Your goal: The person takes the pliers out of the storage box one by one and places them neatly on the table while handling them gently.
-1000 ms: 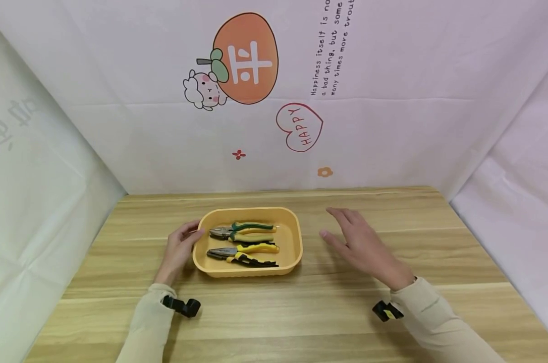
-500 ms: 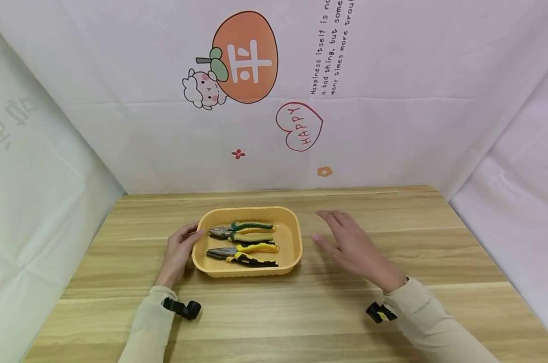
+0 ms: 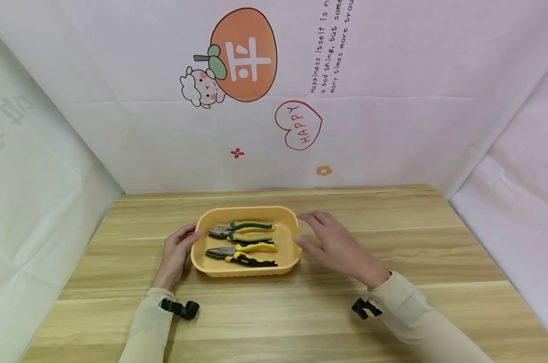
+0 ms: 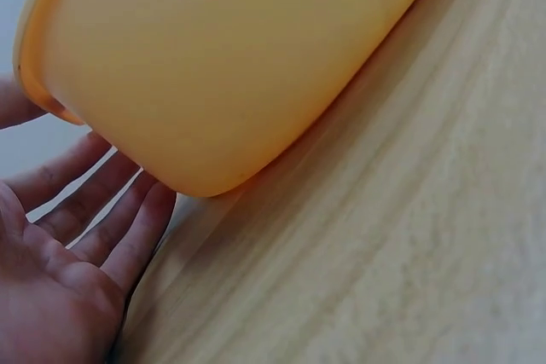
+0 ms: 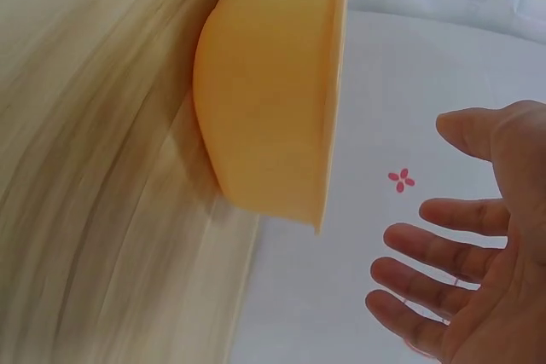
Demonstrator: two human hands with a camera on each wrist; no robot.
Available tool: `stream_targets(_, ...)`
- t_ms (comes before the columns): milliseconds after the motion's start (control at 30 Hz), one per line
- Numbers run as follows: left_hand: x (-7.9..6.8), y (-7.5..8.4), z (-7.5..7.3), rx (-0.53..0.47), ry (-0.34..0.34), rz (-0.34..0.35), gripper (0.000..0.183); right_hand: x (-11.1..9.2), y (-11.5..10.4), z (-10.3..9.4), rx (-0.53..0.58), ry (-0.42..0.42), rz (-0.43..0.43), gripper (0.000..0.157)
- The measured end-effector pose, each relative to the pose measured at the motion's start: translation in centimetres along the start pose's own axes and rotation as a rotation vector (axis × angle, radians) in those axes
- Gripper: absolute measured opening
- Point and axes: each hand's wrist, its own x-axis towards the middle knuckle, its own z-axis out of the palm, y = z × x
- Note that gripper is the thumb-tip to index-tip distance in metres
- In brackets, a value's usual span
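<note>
The right hand (image 3: pixel 339 249) is now brought leftward, from clearly apart, to just beside the right end of the yellow tray (image 3: pixel 288 248).

Head view: lettering (image 3: pixel 330 48) at upper right cut by top edge; characters (image 3: pixel 3 121) at left edge faint, illegible; both sleeves (image 3: pixel 149 322) run out at bottom. Any stamp on the yellow-black pliers (image 3: pixel 251 247) is too small to read. Left wrist view: tray (image 4: pixel 222 66) cut by top edge, contents hidden behind its wall; left hand (image 4: pixel 64 266) cropped at left and bottom. Right wrist view: tray cropped at top; right hand (image 5: pixel 499 287) cropped at right; red outline print (image 5: pixel 416 349) at lower right mostly covered.
</note>
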Motion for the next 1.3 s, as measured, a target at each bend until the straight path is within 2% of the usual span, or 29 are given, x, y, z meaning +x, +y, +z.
stream_targets(367,-0.1,-0.1,-0.1,-0.024,0.01,0.01,0.043,1.8,-1.6,1.1,0.022,-0.043,-0.085,0.046)
stream_targets(700,-0.4,-0.2,0.0,-0.03,0.028,0.026,0.042,3.6,-2.9,3.1,0.05,-0.179,-0.076,0.049)
stream_targets(1100,-0.6,-0.4,0.1,-0.025,0.033,0.039,0.04,5.3,-3.6,5.5,0.092,-0.281,-0.037,0.05)
stream_targets(1300,-0.7,-0.4,0.1,-0.041,0.035,0.037,0.039,5.7,-3.9,6.4,0.058,-0.299,-0.02,0.056)
